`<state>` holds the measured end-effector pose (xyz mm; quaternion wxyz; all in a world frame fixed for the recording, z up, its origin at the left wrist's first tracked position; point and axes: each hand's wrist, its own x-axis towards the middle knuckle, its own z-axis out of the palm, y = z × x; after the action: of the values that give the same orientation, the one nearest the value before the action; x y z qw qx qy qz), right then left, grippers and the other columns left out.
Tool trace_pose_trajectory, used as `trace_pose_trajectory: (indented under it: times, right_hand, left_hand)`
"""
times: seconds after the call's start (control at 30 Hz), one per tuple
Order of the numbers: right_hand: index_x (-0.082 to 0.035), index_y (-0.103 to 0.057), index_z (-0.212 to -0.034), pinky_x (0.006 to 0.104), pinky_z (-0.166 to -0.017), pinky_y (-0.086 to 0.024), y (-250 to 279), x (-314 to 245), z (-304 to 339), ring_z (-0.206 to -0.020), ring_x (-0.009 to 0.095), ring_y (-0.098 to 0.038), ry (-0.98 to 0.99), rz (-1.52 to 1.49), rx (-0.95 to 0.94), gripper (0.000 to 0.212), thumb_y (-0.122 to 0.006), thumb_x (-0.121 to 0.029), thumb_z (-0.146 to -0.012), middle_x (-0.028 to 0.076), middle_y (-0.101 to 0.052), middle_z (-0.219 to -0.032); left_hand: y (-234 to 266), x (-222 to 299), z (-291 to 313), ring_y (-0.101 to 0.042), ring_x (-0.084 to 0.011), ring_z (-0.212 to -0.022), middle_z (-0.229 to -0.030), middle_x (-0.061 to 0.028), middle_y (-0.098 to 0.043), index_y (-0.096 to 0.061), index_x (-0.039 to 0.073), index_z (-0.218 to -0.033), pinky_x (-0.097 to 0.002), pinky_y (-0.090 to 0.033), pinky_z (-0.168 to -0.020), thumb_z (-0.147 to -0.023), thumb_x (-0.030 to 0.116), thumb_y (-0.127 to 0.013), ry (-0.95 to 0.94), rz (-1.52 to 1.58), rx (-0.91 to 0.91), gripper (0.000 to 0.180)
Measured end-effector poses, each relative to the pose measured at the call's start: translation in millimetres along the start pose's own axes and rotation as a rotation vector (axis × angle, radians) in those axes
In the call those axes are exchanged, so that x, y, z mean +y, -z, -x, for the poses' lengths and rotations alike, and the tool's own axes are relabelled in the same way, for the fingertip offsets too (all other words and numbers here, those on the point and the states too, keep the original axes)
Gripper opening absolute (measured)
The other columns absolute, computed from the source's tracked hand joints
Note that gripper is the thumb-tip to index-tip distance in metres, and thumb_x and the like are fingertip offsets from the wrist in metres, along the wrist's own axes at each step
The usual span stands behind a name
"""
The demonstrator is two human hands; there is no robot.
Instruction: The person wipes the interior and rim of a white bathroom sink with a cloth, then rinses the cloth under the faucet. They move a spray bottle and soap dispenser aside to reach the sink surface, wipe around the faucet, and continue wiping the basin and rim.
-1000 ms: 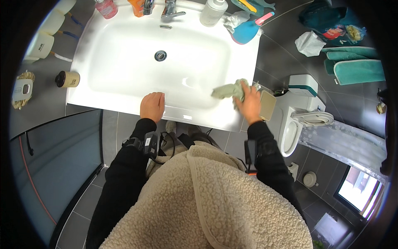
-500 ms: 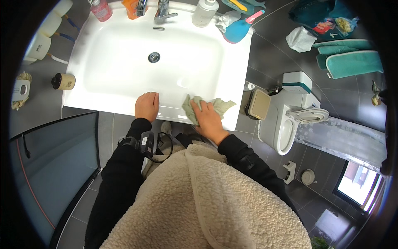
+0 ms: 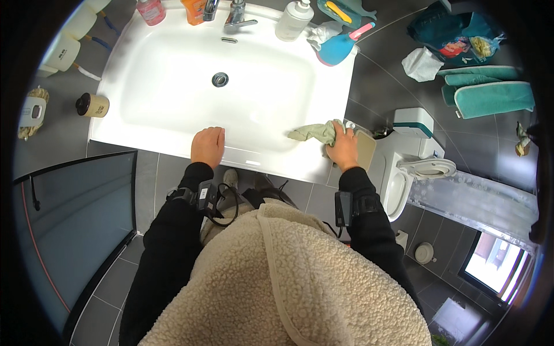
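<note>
A pale green cloth (image 3: 315, 132) lies bunched on the right part of the white sink's (image 3: 259, 151) rim. My right hand (image 3: 344, 148) grips the cloth's right end at the sink's right edge, and the other end trails left over the rim. On the front rim, left of the middle, rests my left hand (image 3: 208, 147); its fingers are curled in and nothing shows in them. The basin holds a dark round drain (image 3: 220, 79), with a chrome faucet (image 3: 236, 16) behind it.
Along the back rim stand a pink bottle (image 3: 151, 11), a clear pump bottle (image 3: 294, 22) and a blue spray bottle (image 3: 336, 49). A brown jar (image 3: 92, 105) sits on the left rim. Right of the sink are a beige bin (image 3: 365, 151) and a toilet (image 3: 397, 193).
My right hand has slid right along the rim to the sink's right edge, drawing the cloth with it. The left hand stays on the front rim. The view has shifted slightly.
</note>
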<state>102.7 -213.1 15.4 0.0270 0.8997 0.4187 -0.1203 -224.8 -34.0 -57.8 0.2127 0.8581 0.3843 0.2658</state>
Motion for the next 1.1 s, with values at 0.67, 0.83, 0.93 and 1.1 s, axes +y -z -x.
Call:
trace_pose_trajectory:
  times: [0.67, 0.83, 0.93, 1.1]
  right_hand:
    - [-0.016, -0.043, -0.146, 0.0435, -0.094, -0.052, -12.5, -139.0, 87.0, -0.117, 0.04, -0.049, 0.44, 0.016, -0.174, 0.087, -0.081, -0.008, -0.068, 0.019, -0.048, -0.129]
    - [-0.015, -0.043, -0.145, 0.042, -0.091, -0.053, -10.9, -183.8, 68.5, -0.113, 0.036, -0.05, 0.601, -0.03, -0.249, 0.09, -0.082, -0.009, -0.065, 0.015, -0.049, -0.122]
    - [-0.018, -0.045, -0.144, 0.042, -0.088, -0.053, -10.9, -182.1, 61.7, -0.113, 0.035, -0.05, 0.613, -0.132, -0.249, 0.089, -0.081, -0.009, -0.063, 0.013, -0.05, -0.122]
    - [-0.022, -0.051, -0.14, 0.0422, -0.09, -0.051, -11.0, -154.8, 65.3, -0.113, 0.034, -0.05, 0.583, -0.379, -0.22, 0.081, -0.078, -0.009, -0.065, 0.011, -0.051, -0.12]
  left_hand:
    - [-0.1, -7.8, 1.2, -0.061, -0.0324, -0.079, -0.079, -0.0111, -0.065, -0.064, 0.004, -0.085, -0.0465, -0.046, -0.074, -0.098, 0.019, -0.053, -0.029, 0.074, -0.025, 0.023]
    - [5.2, -9.7, -1.4, -0.062, -0.0357, -0.086, -0.086, -0.0135, -0.068, -0.067, 0.004, -0.091, -0.0483, -0.046, -0.079, -0.097, 0.019, -0.053, 0.043, 0.09, -0.115, 0.022]
    - [7.0, -8.5, -2.2, -0.062, -0.0368, -0.087, -0.088, -0.0147, -0.069, -0.069, 0.003, -0.092, -0.048, -0.047, -0.079, -0.096, 0.018, -0.053, 0.05, 0.084, -0.142, 0.022]
    - [9.4, -4.8, -5.3, -0.062, -0.0377, -0.085, -0.088, -0.0159, -0.068, -0.069, 0.003, -0.091, -0.0479, -0.047, -0.077, -0.096, 0.018, -0.054, 0.042, 0.004, -0.199, 0.022]
